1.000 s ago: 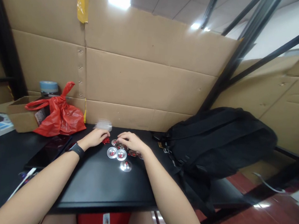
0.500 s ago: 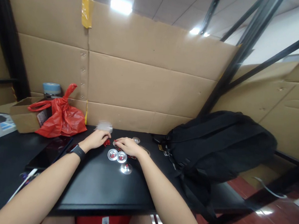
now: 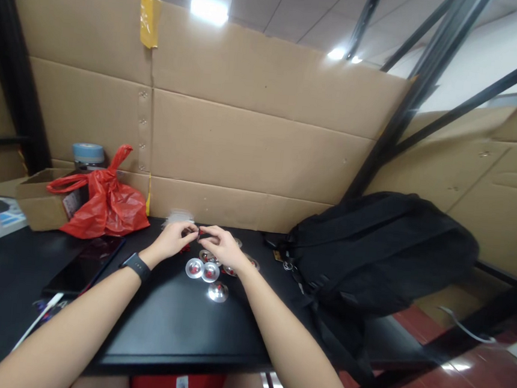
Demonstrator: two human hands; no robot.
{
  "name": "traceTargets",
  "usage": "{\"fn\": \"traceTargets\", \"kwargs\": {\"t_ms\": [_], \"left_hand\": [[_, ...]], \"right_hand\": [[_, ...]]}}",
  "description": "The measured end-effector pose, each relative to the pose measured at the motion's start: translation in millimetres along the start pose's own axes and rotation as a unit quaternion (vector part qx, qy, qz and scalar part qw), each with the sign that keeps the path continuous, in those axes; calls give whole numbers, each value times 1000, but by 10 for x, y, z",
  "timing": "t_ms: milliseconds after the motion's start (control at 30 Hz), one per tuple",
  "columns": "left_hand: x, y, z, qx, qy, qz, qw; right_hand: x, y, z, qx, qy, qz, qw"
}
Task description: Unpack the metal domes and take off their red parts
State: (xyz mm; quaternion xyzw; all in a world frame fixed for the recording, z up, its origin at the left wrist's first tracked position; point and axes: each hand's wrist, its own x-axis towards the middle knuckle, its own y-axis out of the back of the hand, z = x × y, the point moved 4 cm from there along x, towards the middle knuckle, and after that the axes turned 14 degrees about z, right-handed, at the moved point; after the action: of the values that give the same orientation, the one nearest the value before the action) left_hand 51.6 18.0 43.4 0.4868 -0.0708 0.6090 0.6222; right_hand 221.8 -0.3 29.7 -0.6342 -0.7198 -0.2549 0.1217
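My left hand (image 3: 174, 240) and my right hand (image 3: 223, 248) meet above the black table, fingertips pinched around a small red-and-dark piece (image 3: 198, 233). It is too small and partly covered to make out its exact kind. Just under my right hand lie several shiny round discs with red centres (image 3: 210, 272). One disc (image 3: 218, 292) sits apart, nearer the front edge. A few small red pieces (image 3: 185, 248) show beneath my left fingers. Behind my left hand is a stack of clear, blurred pieces (image 3: 179, 218).
A tied red plastic bag (image 3: 108, 205) and a cardboard box (image 3: 43, 202) stand at the left, with a blue-lidded jar (image 3: 88, 154) behind. A dark tablet or phone (image 3: 82, 266) lies by my left forearm. A black backpack (image 3: 384, 253) fills the right; a cardboard wall (image 3: 254, 139) closes the back.
My right hand has lifted from the discs and come up to my left hand. The fingertips of both now meet around the small piece, and more discs are uncovered.
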Motion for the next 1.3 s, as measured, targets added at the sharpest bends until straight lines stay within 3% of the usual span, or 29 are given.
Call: {"fn": "traceTargets", "kwargs": {"t_ms": [167, 300, 500, 633, 733, 867, 967, 1100, 1200, 1300], "left_hand": [[-3, -25, 36, -28, 15, -5, 999], [-2, -49, 75, -49, -7, -10, 999], [12, -78, 102, 4, -10, -18, 1000], [14, 11, -84, 114, -6, -25, 993], [-7, 93, -253, 190, -10, -67, 979], [-23, 145, -333, 189, 5, -105, 976], [-18, 135, -277, 167, -10, -103, 981], [-22, 98, -213, 151, -31, -93, 984], [-28, 80, -198, 144, -36, -90, 985], [-29, 82, -177, 134, -35, -89, 986]], "right_hand": [[-26, -20, -55, 8, 0, 45, 999], [-31, 12, -135, -45, 44, 90, 994], [-18, -5, -130, -90, 54, 135, 985], [64, 251, 6, -171, 41, 197, 964], [95, 560, 148, -305, 38, 225, 925], [71, 833, 409, -435, -54, 168, 883], [50, 881, 514, -455, -94, 123, 877], [50, 869, 457, -467, -95, 109, 873], [54, 778, 296, -424, -55, 62, 902], [16, 584, 146, -326, -42, -84, 941]]}}
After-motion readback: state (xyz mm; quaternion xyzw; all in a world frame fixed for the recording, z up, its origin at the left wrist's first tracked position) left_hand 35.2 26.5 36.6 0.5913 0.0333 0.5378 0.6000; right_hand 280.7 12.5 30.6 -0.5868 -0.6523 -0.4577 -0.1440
